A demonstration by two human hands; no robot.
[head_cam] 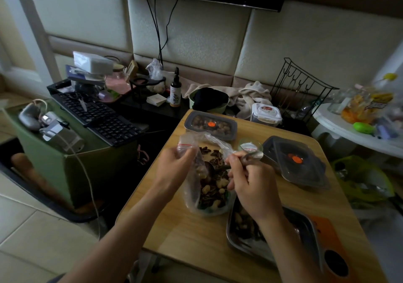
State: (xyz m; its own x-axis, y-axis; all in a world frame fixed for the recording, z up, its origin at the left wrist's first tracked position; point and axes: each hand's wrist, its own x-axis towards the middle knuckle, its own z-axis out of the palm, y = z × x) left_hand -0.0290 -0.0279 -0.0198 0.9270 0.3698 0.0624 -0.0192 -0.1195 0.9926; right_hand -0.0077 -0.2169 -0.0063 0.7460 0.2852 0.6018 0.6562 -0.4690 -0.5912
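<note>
A clear zip bag [207,197] holding mixed nuts and striped seeds stands on the wooden table [187,228]. My left hand [174,169] pinches the bag's left rim and holds its mouth wide. My right hand [250,186] grips a metal spoon [254,155] by the handle; the spoon's bowl is down inside the bag among the nuts. A metal tray [305,226] with more nuts lies under my right forearm, partly hidden by it.
Two lidded dark containers with orange stickers, one at the back [210,125] and one on the right [296,162], sit on the table. An orange phone [333,254] lies at the right front edge. A keyboard [98,117] rests on a green box to the left.
</note>
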